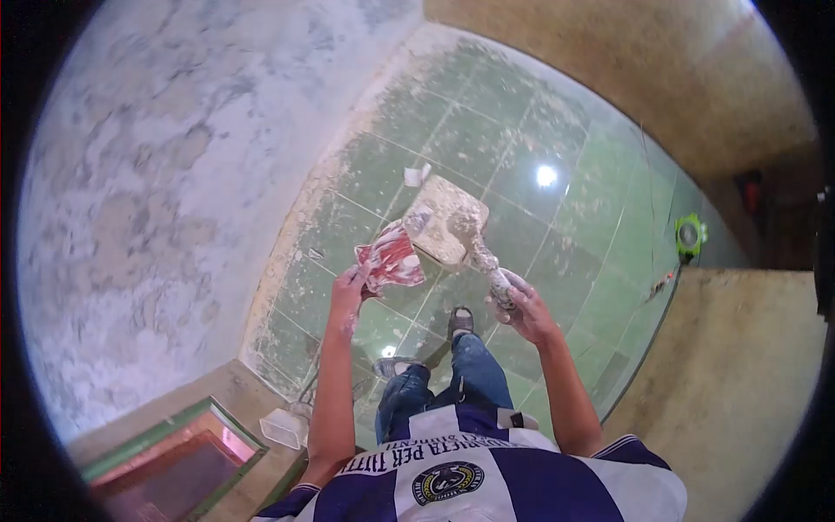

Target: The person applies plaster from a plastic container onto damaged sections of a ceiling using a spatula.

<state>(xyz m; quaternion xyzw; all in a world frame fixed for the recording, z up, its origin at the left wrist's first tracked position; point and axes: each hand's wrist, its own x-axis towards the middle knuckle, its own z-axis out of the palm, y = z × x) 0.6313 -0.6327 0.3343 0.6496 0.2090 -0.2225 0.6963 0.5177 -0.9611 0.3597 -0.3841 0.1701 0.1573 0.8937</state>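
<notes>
My left hand (350, 289) grips the lower left edge of a red flat piece (391, 259) smeared with white paste. In my right hand (524, 309) is the handle of a paste-caked scraper (493, 271), which points up and left. Below them on the floor lies a pale, crusted slab or board (450, 211), partly behind the tools. A small white piece (417, 175) lies at its upper left corner. Both hands have white residue on them.
Patchy plastered wall (165, 174) rises on the left. Green floor tiles (487, 96) carry white splatter. A green round device (690, 235) stands at the right near a tan surface (739, 348). A clear container (284, 428) and a green-framed opening (174, 452) are at lower left.
</notes>
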